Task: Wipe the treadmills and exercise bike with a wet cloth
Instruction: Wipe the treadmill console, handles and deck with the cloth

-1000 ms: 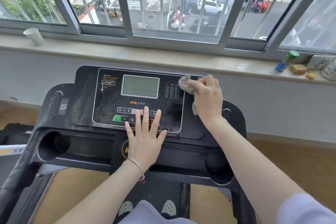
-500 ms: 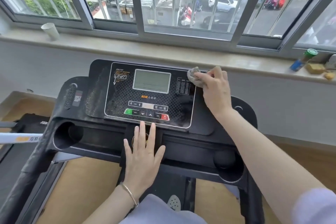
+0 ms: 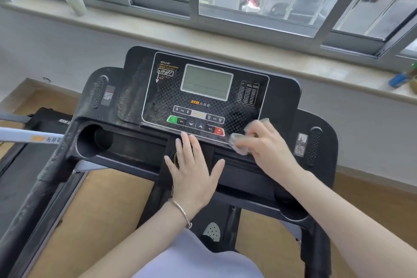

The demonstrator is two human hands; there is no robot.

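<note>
1. Cloth (image 3: 239,143) is grasped in the right hand (image 3: 266,144) and pressed on the console (image 3: 279,97) at its 5 o'clock corner, just beside the red button (image 3: 218,131).
2. Left hand (image 3: 194,169) is laid flat, fingers straight, at the console's 6 o'clock edge, nothing grasped.
3. Dust is seen along the console's 9 o'clock side and on the handrail (image 3: 33,198); the right side looks darker and cleaner.
4. Work is judged early: most of this treadmill is left, and no bike is in view.
</note>
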